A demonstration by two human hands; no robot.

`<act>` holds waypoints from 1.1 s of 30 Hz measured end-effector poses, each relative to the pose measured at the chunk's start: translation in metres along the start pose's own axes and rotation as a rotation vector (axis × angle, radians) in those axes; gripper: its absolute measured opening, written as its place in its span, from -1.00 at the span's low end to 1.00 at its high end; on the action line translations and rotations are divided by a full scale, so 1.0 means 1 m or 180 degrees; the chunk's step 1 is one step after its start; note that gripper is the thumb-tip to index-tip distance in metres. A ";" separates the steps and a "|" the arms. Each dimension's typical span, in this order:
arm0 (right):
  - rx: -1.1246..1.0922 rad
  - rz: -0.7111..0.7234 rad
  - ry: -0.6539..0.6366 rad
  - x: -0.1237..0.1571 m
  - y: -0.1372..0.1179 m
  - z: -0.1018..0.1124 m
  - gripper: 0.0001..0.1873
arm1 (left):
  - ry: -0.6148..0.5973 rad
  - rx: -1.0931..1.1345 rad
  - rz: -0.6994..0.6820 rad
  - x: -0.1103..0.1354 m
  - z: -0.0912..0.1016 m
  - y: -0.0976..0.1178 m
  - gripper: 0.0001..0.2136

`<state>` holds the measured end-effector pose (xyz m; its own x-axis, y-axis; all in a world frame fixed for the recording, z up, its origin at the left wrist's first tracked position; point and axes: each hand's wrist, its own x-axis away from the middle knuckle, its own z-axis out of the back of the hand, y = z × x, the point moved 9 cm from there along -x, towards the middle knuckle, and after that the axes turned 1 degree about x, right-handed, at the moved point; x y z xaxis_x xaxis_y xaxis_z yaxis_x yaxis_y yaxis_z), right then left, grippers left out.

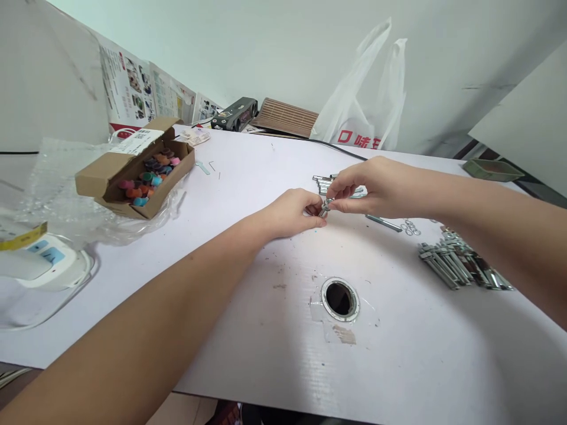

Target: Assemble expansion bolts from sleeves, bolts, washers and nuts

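Observation:
Above the middle of the white table, my left hand (297, 211) is closed around a short, shiny metal bolt (325, 209) that stands tilted, its lower part hidden by the fingers. My right hand (358, 188) meets it from the right, thumb and forefinger pinching a small metal ring (328, 202) at the bolt's upper end. Whether that ring is a washer or a nut, I cannot tell. Just behind the hands lies a row of metal bolts (322, 185), partly covered by my right hand. A longer metal rod (383, 223) lies beneath the right wrist, beside several loose washers (410, 228).
A pile of bolts with nuts (460, 262) lies to the right. A metal-rimmed hole (340, 299) opens in the table (248, 330) near me. At left stand a cardboard box (175, 171) of colourful caps and a white power strip (57, 262). A plastic bag (363, 100) stands behind.

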<state>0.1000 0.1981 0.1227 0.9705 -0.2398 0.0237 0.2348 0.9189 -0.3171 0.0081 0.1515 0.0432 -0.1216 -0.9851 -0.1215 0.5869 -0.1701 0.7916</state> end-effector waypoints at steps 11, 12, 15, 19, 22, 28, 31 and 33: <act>0.0190 0.0554 0.0420 0.012 -0.015 -0.006 -0.58 | 0.0012 0.0051 0.0257 0.001 0.004 -0.001 -0.84; 0.0160 0.0605 0.0505 0.016 -0.018 -0.007 -0.64 | -0.0019 0.0091 0.0257 0.001 0.003 -0.001 -0.86; 0.0067 0.0131 0.0747 0.024 -0.007 -0.011 -0.74 | -0.0011 0.0163 0.0316 0.001 0.004 -0.001 -0.85; -0.0436 -0.0402 0.0957 0.032 0.009 -0.025 -0.64 | 0.0013 0.0070 0.0345 0.000 0.005 -0.001 -0.72; -0.0741 -0.0035 0.1240 0.029 0.002 -0.029 -0.60 | -0.0067 0.0133 0.0337 0.000 0.002 -0.002 -0.79; -0.0396 -0.0492 0.1582 0.024 0.016 -0.031 -0.59 | 0.0025 0.0144 0.0460 0.000 0.004 -0.004 -0.73; -0.0610 -0.0524 0.1565 0.028 0.020 -0.034 -0.24 | -0.0005 0.0196 0.0480 0.001 0.003 -0.005 -0.73; -0.0836 -0.0256 0.1577 0.032 0.015 -0.034 -0.01 | -0.0035 0.0217 0.0409 0.001 0.003 -0.004 -0.77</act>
<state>0.1322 0.1936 0.0866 0.7938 -0.4825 -0.3703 0.2242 0.7980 -0.5594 0.0035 0.1515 0.0417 -0.0579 -0.9983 -0.0103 0.5424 -0.0402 0.8392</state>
